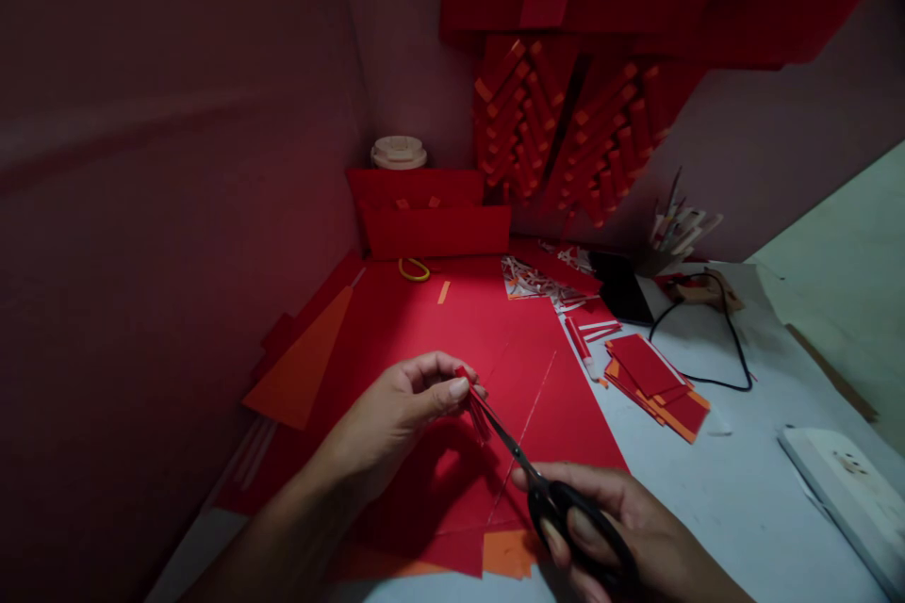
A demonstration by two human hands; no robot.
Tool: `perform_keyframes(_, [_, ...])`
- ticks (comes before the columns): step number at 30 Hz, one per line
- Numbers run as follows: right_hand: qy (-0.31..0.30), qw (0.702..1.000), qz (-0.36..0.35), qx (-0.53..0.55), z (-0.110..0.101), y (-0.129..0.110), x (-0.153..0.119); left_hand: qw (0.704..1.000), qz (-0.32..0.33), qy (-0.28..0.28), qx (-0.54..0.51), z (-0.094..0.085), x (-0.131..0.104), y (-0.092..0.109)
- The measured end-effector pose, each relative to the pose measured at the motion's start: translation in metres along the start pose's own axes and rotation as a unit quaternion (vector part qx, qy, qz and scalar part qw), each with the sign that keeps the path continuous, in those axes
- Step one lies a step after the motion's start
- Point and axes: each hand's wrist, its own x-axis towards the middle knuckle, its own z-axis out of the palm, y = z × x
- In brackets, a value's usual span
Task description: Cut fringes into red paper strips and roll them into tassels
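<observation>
My left hand [417,405] pinches a small piece of red paper [478,416] between thumb and fingers; its lower end hangs in narrow strips. In my right hand [600,518] is a pair of scissors [541,485] with black handles, fingers through the loops. The blades point up and left and meet the red paper close to my left fingertips. Whether the blades are fully closed on it is hard to see. Beneath both hands lies a large red sheet [523,320] marked with pale lines. Orange paper pieces [507,554] stick out at its near edge.
An orange triangle [307,363] lies left. Yellow handles [414,270] and an orange strip [444,292] rest near a red paper box [431,226]. Rightward are paper scraps [530,278], a phone [622,287], stacked cards [657,386], a black cable [742,349] and a white power strip [848,480].
</observation>
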Motion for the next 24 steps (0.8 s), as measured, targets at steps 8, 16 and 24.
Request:
perform_keyframes(8, [0.026, 0.998, 0.045, -0.038, -0.002, -0.001, -0.002, 1.0, 0.007, 0.015, -0.02, -0.001, 0.0, 0.004])
perform_keyframes(16, [0.117, 0.961, -0.064, -0.241, -0.011, -0.003, -0.002, 0.991, 0.079, 0.085, -0.073, -0.016, 0.007, 0.013])
perform_keyframes(24, [0.248, 0.634, -0.262, -0.684, -0.036, -0.006, 0.011, 0.993, 0.045, 0.081, -0.071, -0.008, 0.003, 0.011])
